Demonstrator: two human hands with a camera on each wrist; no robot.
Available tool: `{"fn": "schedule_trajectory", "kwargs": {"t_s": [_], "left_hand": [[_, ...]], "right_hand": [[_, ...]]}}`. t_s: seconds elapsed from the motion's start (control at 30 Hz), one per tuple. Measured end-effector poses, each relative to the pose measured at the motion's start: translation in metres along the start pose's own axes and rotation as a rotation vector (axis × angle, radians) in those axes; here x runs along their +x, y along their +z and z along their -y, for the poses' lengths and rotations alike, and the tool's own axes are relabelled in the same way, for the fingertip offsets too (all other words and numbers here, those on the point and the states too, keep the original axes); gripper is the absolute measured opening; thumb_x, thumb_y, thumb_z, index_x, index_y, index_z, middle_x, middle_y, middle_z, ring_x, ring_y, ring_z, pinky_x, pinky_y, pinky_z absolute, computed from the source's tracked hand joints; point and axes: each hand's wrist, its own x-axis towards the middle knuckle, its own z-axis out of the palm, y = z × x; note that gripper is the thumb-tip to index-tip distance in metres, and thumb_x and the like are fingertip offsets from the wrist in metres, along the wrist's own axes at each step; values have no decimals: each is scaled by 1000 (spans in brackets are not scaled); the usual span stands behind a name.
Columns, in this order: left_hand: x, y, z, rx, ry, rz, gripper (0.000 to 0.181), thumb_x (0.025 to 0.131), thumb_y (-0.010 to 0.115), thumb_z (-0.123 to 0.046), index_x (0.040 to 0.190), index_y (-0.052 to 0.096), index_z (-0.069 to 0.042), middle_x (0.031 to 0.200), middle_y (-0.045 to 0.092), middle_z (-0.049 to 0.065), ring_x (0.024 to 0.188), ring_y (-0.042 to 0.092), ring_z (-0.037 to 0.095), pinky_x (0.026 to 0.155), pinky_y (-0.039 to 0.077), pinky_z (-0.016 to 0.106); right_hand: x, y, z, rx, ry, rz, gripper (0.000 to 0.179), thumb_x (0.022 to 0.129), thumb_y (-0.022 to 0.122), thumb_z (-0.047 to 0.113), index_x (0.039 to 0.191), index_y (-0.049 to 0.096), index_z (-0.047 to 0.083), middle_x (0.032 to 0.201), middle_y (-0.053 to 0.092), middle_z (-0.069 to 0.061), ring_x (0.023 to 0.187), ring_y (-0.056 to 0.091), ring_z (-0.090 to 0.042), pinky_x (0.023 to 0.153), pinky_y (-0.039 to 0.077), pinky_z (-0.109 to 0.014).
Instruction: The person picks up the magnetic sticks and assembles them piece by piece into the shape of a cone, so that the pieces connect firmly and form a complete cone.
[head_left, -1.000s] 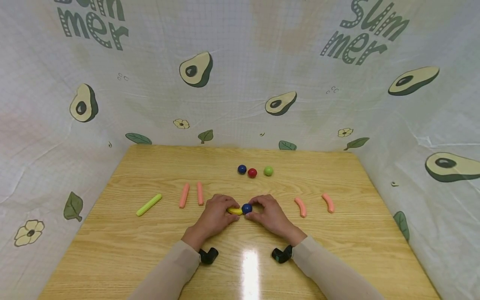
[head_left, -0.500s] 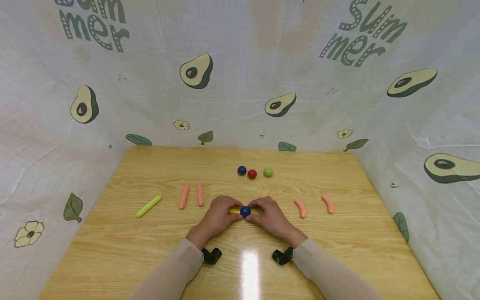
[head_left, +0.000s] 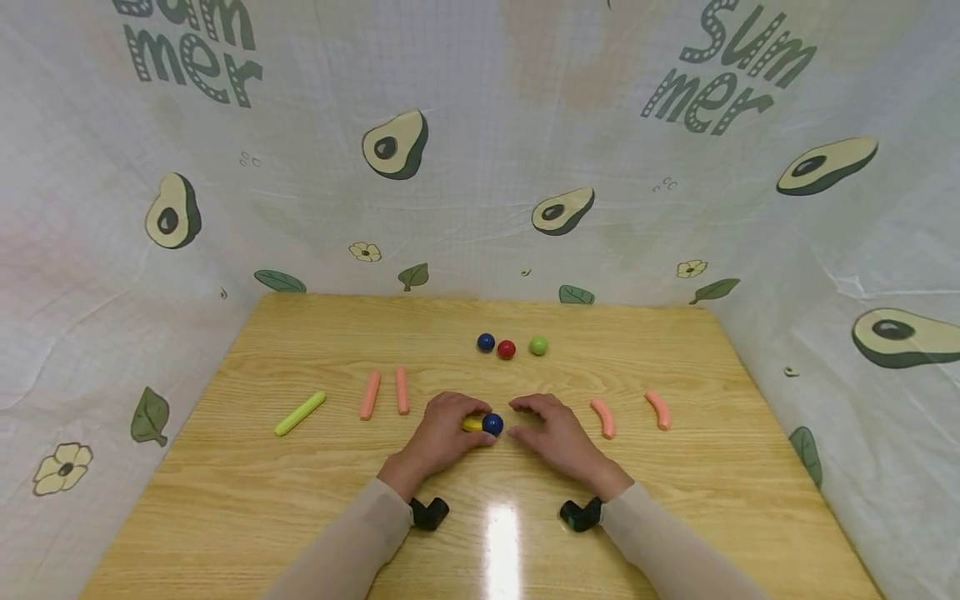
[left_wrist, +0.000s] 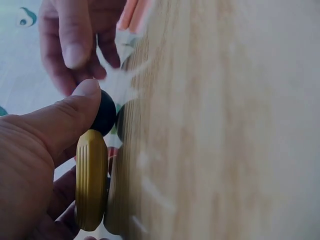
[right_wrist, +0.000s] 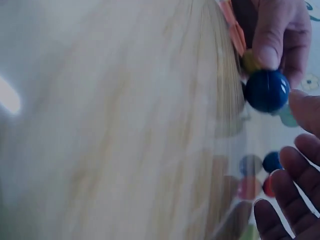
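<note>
My left hand [head_left: 442, 429] pinches a shiny blue ball [head_left: 492, 424] between thumb and fingertips. A short ridged yellow piece [left_wrist: 91, 180] sits end-on against that ball, inside the curve of the same hand; in the head view only part of the yellow piece shows. Just right of the ball, my right hand [head_left: 557, 433] has its thumb and fingers apart with nothing between them. Its fingertips stay close to the ball in the right wrist view, where the blue ball [right_wrist: 267, 91] hides most of the yellow piece [right_wrist: 250, 61].
Behind the hands lie another blue ball [head_left: 486, 342], a red ball [head_left: 506, 350] and a green ball [head_left: 538, 345]. To the left are a yellow-green stick [head_left: 300, 413] and two straight pink sticks [head_left: 371, 395]. Two curved pink pieces [head_left: 603, 417] lie right. Printed cloth [head_left: 465, 150] borders the wooden table [head_left: 675, 500].
The left fingertips have shifted from the yellow piece onto the blue ball. My right hand has let go of the ball and moved slightly right, fingers spreading.
</note>
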Motion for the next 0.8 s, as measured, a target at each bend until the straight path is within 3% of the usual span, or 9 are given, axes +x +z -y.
{"fn": "schedule_trajectory", "kwargs": {"t_s": [0.27,0.4,0.63,0.8], "left_hand": [[1,2,0,14,-11,3,40,92,83,-39,126,74,-21,128,72,-1,133,54,28,122,29,55],[1,2,-1,15,-16,6,39,92,83,-40,125,74,-21,128,72,-1,133,54,28,123,28,55],[0,1,-2,11,-24,15,38,93,81,-40,125,74,-21,129,72,0,135,53,29,124,28,55],[1,1,-1,17,-23,17,38,94,81,-40,125,74,-21,129,72,0,135,53,28,124,28,55]], "right_hand": [[-30,-42,-22,-63,69,-201,48,100,75,32,141,65,9,130,68,-10,113,61,-26,93,53,-42],[-46,-64,-37,-81,131,-257,52,103,71,31,148,59,6,137,64,-17,114,62,-28,88,55,-37],[-66,-82,-47,-137,290,-220,63,105,68,32,155,48,-1,145,60,-25,118,64,-38,93,56,-56],[-67,-76,-45,-113,294,-194,59,103,71,21,153,50,-1,138,66,-21,111,69,-32,86,59,-40]]}}
